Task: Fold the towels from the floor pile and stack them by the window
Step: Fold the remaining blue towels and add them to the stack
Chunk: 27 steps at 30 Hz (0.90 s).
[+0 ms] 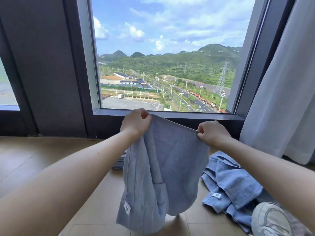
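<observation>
A grey-blue towel [170, 160] hangs in the air in front of me, its top edge stretched between both hands. My left hand [136, 123] pinches the upper left corner and my right hand [211, 132] pinches the upper right corner. The towel's lower part droops in folds, with a small white label near its bottom left. A crumpled pile of blue towels [231, 183] lies on the floor at the right. Behind the held towel, at the left, the edge of a stack of folded towels [120, 161] shows on the floor below the window [167, 55].
A wooden floor [42, 159] stretches to the left. The dark window frame and sill [187, 116] run across ahead. A pale curtain [281, 99] hangs at the right. My light-coloured shoe [269, 218] sits at the bottom right by the pile.
</observation>
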### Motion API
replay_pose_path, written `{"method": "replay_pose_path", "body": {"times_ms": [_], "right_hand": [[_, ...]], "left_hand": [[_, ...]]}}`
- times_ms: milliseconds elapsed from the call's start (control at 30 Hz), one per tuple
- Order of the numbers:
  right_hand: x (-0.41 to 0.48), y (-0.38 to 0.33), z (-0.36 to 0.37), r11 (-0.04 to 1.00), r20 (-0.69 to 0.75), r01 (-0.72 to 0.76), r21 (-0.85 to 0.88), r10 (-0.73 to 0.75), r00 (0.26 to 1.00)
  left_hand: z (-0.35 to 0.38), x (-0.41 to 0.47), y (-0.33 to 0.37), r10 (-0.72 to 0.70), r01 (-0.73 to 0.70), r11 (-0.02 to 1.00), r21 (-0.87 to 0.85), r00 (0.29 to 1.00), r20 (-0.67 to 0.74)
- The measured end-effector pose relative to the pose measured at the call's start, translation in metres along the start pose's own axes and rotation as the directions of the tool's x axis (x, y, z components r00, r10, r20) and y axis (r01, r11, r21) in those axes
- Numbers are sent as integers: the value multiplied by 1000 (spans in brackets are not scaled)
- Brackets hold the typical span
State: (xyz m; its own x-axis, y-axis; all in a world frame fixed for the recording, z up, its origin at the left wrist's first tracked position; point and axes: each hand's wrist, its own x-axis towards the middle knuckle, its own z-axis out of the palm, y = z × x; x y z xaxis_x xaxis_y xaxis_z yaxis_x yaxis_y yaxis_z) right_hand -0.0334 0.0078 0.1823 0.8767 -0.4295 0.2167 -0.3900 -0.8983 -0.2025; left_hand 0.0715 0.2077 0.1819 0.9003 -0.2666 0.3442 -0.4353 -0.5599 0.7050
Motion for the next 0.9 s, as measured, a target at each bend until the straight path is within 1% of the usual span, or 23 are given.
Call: {"method": "replay_pose_path", "body": {"times_ms": [67, 100, 167, 267, 400, 467, 500, 633, 700, 800, 867, 900], "right_hand": [[0, -4, -1, 999, -33, 41, 27, -40, 999], [-1, -8, -1, 994, -45, 78, 72, -75, 996], [-4, -20, -3, 969, -70, 181, 167, -171, 983], [-8, -39, -3, 918, -129, 311, 245, -287, 949], [-8, -49, -1, 872, -183, 364, 327, -320, 930], [-8, -48, -1, 857, -189, 372, 356, -324, 927], [-8, -46, -2, 857, -169, 367, 362, -327, 930], [-9, -29, 1, 902, 46, 305, 305, -334, 942], [-9, -22, 2, 906, 96, 270, 326, -315, 944], [-8, -19, 1, 873, 79, 235, 427, -294, 952], [-8, -20, 1, 822, 52, 207, 530, -276, 960], [-7, -21, 0, 796, 41, 193, 573, -263, 964]], "left_hand": [[-3, 2, -5, -39, 37, 996, 79, 999, 32], [-3, 0, -6, -28, 19, 992, 124, 997, 67], [1, -6, -3, 42, -68, 983, 169, 987, 153], [15, -18, 10, 139, -176, 975, 132, 958, 252], [23, -20, 15, 185, -208, 976, 66, 948, 258], [21, -19, 13, 200, -207, 978, 9, 952, 232], [20, -18, 13, 204, -206, 978, -14, 956, 211], [8, -15, 11, 138, -132, 990, -50, 981, 140], [3, -14, 8, 101, -94, 994, -59, 985, 140], [3, -17, 3, 46, -40, 999, -36, 982, 181], [4, -18, 5, -1, 5, 1000, -18, 975, 224], [4, -19, 7, -41, 49, 998, -29, 969, 245]]}}
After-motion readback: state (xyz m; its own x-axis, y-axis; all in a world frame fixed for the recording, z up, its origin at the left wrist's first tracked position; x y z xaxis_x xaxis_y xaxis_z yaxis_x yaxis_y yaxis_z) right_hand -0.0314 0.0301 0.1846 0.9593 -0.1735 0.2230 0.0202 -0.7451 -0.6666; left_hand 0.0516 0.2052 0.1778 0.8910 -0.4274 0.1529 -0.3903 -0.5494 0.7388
